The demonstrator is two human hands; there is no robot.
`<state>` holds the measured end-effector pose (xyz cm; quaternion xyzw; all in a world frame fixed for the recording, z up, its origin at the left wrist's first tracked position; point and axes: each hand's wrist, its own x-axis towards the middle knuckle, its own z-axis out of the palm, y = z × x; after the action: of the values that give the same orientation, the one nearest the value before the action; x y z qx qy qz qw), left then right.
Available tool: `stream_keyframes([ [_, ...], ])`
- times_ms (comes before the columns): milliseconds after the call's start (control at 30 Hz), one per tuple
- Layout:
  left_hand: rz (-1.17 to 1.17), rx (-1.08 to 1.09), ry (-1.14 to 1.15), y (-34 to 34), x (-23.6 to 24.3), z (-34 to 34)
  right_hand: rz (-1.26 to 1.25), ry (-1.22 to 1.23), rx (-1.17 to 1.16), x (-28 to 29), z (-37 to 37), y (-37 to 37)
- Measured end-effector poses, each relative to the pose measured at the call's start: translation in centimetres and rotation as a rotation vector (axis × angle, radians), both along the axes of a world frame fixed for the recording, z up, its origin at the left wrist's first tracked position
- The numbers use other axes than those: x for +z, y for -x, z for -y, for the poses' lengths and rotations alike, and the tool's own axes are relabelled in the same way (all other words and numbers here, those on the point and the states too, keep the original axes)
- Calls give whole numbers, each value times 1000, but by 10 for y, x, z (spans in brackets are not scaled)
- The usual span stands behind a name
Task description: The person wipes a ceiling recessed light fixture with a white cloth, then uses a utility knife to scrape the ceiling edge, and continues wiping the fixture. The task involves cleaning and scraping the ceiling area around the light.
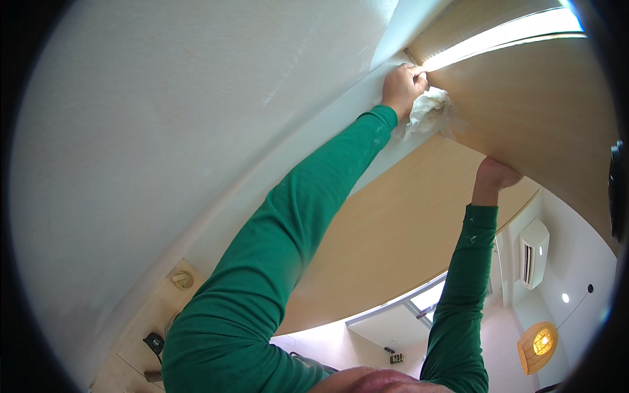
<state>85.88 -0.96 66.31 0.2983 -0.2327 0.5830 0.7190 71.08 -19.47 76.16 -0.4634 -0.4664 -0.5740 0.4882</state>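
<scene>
My left hand [404,88] reaches up into the corner where the white wall meets the pale wooden panel. Its fingers are curled closed near the end of a bright slot [504,38]; whatever they pinch is too small to make out. A crumpled piece of white paper or tissue [430,108] is beside the hand, against the panel; I cannot tell whether the hand holds it. My right hand [496,174] is at the lower edge of the upper wooden panel [544,111], its fingers hidden behind that edge. Both arms wear green sleeves with pale specks.
A broad white wall [164,118] fills the left side. Another wooden panel [373,242] spans the middle, between the arms. Beyond are a white air conditioner [534,254] and a woven hanging lamp [538,347]. A round fitting [182,280] is at lower left.
</scene>
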Motion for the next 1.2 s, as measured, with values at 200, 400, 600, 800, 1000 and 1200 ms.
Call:
stream_keyframes([
  [200, 68, -322, -82, -9, 4, -12, 3, -23, 0, -1, -2, 2],
  [400, 178, -581, -132, -36, 13, -12, 5, -2, -5, 3, 4, -1],
  [600, 113, -489, -79, -31, 15, -12, 9, -27, 31, -1, -2, -1],
  [800, -307, -139, -2, -6, 21, 0, -3, -39, 18, -6, -5, 2],
  [1000, -264, -87, 167, -12, 27, 7, 7, -1, -4, -3, -5, 0],
  [1200, -48, -312, -39, -22, 14, 2, 31, -46, -33, 2, 5, -3],
])
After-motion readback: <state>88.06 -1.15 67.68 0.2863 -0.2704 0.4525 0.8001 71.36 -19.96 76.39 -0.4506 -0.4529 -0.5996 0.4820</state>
